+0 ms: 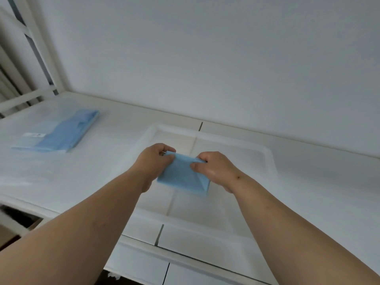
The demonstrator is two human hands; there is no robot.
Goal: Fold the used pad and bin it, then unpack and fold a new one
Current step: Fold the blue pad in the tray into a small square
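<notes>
A small folded light-blue pad [181, 175] hangs in the air between both hands, above a white pad [242, 161] spread flat on the white surface. My left hand [153, 161] pinches the blue pad's upper left corner. My right hand [216, 168] grips its upper right edge, thumb on the front face. The blue pad's lower edge droops toward me. A clear pack of folded blue pads [59, 132] with a white label lies flat at the far left of the surface.
A white wall [205, 58] rises right behind the surface. A white slatted frame [30, 58] stands at the far left. Cabinet fronts [144, 262] run below the surface's front edge, with a dark gap at the lower left.
</notes>
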